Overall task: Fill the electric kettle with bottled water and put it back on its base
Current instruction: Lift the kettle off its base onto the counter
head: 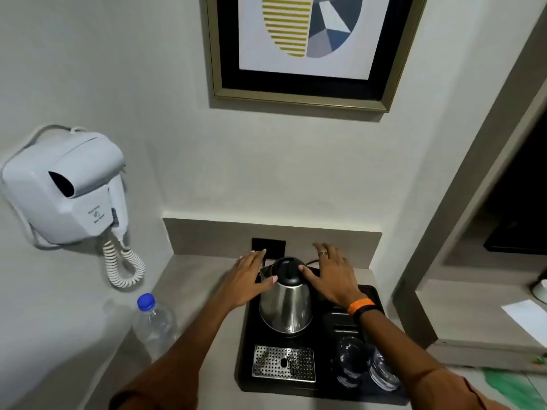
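A steel electric kettle [286, 306] with a black lid stands on the black tray [247, 350] in the head view; its base is hidden under it. My left hand [247, 279] hovers flat at the kettle's left side, fingers apart, thumb near the lid. My right hand [333, 275] is spread at its right side, thumb touching the lid's edge. Neither hand grips anything. A clear water bottle [154, 324] with a blue cap stands upright on the counter, left of the tray and apart from both hands.
Two upturned glasses [365, 365] and a perforated metal drip plate [284, 363] sit on the tray's front. A wall-mounted hair dryer [66, 187] with a coiled cord hangs at left. A dark socket plate [268, 247] is behind the kettle. A framed picture hangs above.
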`<state>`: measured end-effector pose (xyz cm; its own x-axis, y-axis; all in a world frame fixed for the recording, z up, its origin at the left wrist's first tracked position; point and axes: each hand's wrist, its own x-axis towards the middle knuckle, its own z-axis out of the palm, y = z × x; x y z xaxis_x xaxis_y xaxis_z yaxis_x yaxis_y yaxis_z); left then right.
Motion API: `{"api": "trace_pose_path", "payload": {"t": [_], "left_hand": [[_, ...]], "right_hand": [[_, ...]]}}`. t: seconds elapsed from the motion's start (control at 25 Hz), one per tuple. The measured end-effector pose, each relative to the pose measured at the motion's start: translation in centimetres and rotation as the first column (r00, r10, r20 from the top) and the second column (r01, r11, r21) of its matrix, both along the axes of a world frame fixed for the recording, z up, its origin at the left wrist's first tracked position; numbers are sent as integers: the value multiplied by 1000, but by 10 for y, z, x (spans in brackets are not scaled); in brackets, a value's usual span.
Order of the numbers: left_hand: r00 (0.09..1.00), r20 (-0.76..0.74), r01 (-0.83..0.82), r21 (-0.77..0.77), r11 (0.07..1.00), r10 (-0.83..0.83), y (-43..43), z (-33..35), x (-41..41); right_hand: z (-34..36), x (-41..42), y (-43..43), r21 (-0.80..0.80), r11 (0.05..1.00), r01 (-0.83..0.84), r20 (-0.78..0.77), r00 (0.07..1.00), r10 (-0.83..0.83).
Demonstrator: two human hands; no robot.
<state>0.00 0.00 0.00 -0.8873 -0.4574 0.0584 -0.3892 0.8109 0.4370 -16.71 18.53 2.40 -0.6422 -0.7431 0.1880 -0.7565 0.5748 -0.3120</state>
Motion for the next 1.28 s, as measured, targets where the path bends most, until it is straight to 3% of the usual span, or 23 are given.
{"api": "trace_pose_path", "payload": {"t": [0.12, 0.36, 0.72, 1.04, 1.28], "left_hand": [[999, 21, 38, 279, 960, -46, 3, -14, 2], [990, -88, -58, 463, 885, 111, 18, -40, -2], [936, -210, -135, 532, 836, 284, 20, -46, -1], [784, -265, -314, 611, 727, 562, -27, -13, 53], [665, -217, -520, 552, 651, 715, -36, -29, 82]], "right_hand": [[-15, 8, 9, 17, 1000, -26, 24, 999, 25], [-24, 1, 19, 37, 988, -149, 115, 983, 144], [-13, -5, 2, -182, 947, -264, 157, 943, 293], [20, 24, -95, -316, 846, -429, 130, 864, 487], [-8, 60, -160, -317, 845, -431, 341, 779, 526]]}}
